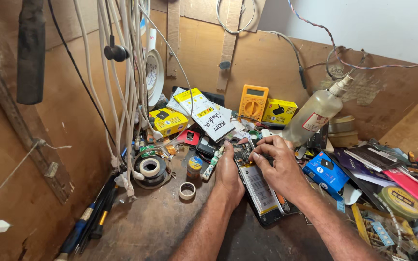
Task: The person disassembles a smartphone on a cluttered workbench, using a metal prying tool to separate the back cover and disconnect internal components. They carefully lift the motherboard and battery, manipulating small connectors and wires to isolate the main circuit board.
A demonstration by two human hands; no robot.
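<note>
Head view. Opened black smartphone with its back cover off (pixel 260 186) lies face down on the brown wooden bench (pixel 156 227), long axis running toward the back wall, pale battery exposed.

Left hand (pixel 229 174) rests on the bench at the phone's left edge, thumb and fingers pressed against that edge near the top; closed on the phone's side.

Right hand (pixel 279 162) lies over the phone's upper right part, fingers bent down together onto the circuit-board area. A thin tool tip seems to show between thumb and forefinger; too small to confirm, so whether it pinches anything cannot be told.

Surroundings: small tape ring (pixel 187 191) on the bench left of the left wrist. Yellow multimeter (pixel 253 102) stands against the back wall behind the hands. Clear plastic squeeze bottle with nozzle (pixel 315 116) leans just behind the right hand. Blue cardboard box (pixel 326 171) lies to the right of the right hand. White cables (pixel 129 87) hang at left.
</note>
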